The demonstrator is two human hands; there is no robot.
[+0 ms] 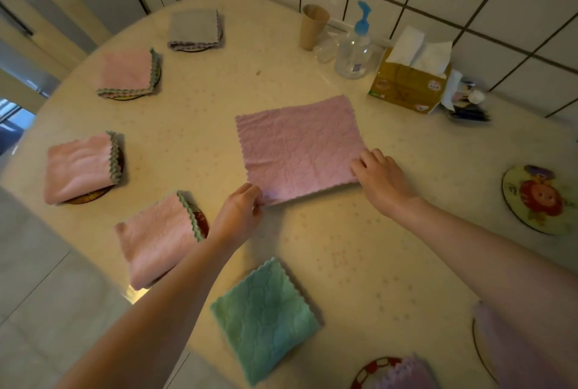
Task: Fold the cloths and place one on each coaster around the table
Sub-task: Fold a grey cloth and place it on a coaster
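My left hand (pixel 240 207) pinches the lilac cloth (pixel 300 147) by its near corner; right hand (pixel 380 176) presses flat, open, pinning the other corner for a fold.

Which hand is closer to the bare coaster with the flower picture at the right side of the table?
The right hand. It rests on the purple cloth's near right corner, apart from the flower coaster. The left hand pinches the cloth's near left corner, farther away.

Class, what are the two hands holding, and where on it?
The pink cloth: left hand pinches its near-left corner; right hand presses its near-right corner.
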